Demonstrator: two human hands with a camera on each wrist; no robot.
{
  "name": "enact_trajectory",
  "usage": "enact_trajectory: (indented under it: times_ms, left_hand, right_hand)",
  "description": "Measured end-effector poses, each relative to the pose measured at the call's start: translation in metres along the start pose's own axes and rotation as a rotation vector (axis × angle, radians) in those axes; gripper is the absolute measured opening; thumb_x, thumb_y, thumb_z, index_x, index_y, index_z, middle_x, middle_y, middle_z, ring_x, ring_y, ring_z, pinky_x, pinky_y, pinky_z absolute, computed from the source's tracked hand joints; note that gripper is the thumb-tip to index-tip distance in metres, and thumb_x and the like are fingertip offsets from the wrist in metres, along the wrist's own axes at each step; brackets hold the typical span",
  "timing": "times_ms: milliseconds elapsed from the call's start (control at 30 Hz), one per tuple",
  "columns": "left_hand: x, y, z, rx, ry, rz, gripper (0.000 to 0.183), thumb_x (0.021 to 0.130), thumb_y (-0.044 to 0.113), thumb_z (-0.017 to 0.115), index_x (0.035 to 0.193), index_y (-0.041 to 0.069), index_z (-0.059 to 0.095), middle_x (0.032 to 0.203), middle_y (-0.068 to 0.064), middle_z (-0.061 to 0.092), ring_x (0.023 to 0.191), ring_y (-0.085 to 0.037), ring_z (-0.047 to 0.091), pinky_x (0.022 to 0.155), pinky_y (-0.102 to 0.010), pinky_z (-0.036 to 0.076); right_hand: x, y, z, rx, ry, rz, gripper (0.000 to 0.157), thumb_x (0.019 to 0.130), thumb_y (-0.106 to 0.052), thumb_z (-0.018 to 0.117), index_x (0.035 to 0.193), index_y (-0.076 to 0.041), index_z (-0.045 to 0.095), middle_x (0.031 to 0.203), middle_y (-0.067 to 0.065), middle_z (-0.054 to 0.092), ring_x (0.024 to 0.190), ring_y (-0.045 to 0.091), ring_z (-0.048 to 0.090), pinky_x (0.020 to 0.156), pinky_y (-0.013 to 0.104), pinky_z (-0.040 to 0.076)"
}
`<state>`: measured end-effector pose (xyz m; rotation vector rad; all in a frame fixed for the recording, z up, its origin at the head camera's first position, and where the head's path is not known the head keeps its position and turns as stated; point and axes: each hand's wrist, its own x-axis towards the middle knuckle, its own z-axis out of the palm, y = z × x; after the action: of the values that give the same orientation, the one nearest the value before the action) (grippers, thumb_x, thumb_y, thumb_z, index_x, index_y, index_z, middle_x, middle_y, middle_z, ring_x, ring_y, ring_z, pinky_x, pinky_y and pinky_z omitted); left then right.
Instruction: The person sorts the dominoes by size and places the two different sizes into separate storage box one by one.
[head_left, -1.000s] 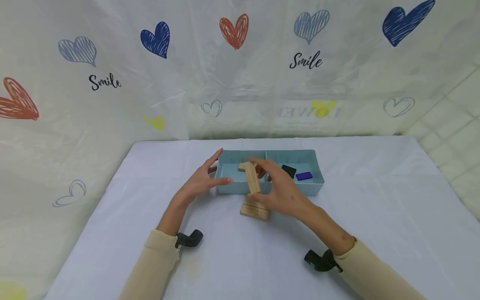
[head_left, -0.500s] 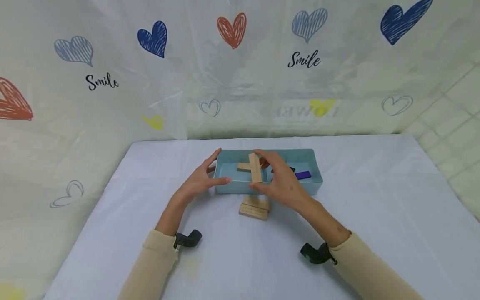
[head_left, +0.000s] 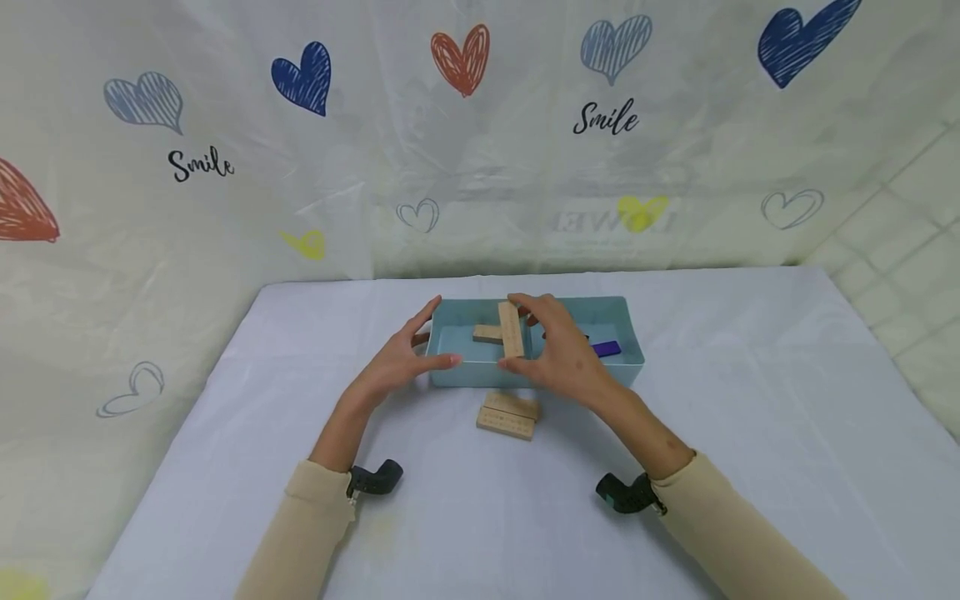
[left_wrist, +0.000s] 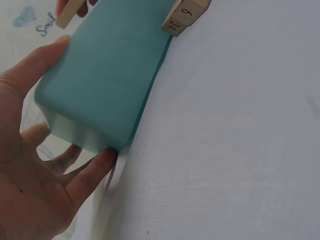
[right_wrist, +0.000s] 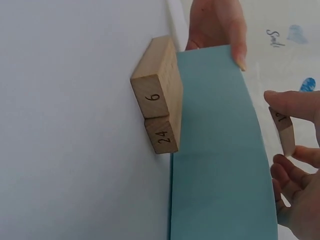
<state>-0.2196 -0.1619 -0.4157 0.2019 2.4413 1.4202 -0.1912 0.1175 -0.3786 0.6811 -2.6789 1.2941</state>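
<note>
Two wooden blocks lie outside the tray, a third inside; your right hand pinches a fourth, apparently not yet set down, your left hand gripping the tray.

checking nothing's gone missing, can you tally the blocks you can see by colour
Plain wood: 4 (held block in the right hand, inner block in the tray, two blocks in front of it)
Purple block: 1
Black piece: at least 1, mostly hidden
Total: at least 6
</note>
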Motion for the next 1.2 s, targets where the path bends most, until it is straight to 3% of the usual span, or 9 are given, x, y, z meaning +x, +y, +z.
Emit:
enact_trajectory:
  times_ms: [333, 633, 900, 1200]
  left_hand:
    - [0.0, 0.0, 0.0, -0.001, 0.009, 0.008, 0.101, 0.086, 0.048, 0.082, 0.163, 0.052, 0.017, 0.176, 0.004, 0.016, 0.159, -0.035, 0.029, 0.118, -0.073, 0.031]
    - [0.001, -0.002, 0.001, -0.001, 0.008, -0.002, 0.1, 0.085, 0.048, 0.082, 0.161, 0.056, 0.018, 0.176, 0.004, 0.016, 0.159, -0.034, 0.03, 0.118, -0.073, 0.031]
    - [0.002, -0.002, 0.001, 0.001, 0.008, 0.002, 0.101, 0.086, 0.048, 0.082, 0.163, 0.054, 0.018, 0.176, 0.004, 0.017, 0.158, -0.035, 0.03, 0.118, -0.072, 0.031]
    - [0.001, 0.0, 0.001, 0.002, 0.012, 0.001, 0.101, 0.085, 0.048, 0.083, 0.162, 0.055, 0.018, 0.176, 0.003, 0.016, 0.158, -0.035, 0.03, 0.119, -0.073, 0.03]
  right_hand:
    - [0.008, 0.006, -0.005, -0.03, -0.027, 0.05, 0.089, 0.081, -0.024, 0.091, 0.157, -0.015, 0.045, 0.15, 0.015, 0.046, 0.133, 0.036, 0.048, 0.103, 0.054, 0.05]
    - [0.012, 0.012, -0.006, -0.101, -0.046, 0.055, 0.089, 0.08, -0.031, 0.092, 0.155, -0.013, 0.047, 0.159, 0.014, 0.042, 0.146, 0.037, 0.04, 0.113, 0.061, 0.045]
    - [0.018, 0.015, -0.008, -0.159, -0.057, -0.004, 0.09, 0.077, -0.036, 0.093, 0.152, -0.009, 0.051, 0.161, 0.012, 0.044, 0.146, 0.038, 0.045, 0.116, 0.062, 0.041]
    - [0.023, 0.015, -0.011, -0.163, -0.1, -0.004, 0.091, 0.078, -0.037, 0.093, 0.152, -0.008, 0.049, 0.159, 0.013, 0.046, 0.145, 0.038, 0.049, 0.115, 0.058, 0.045]
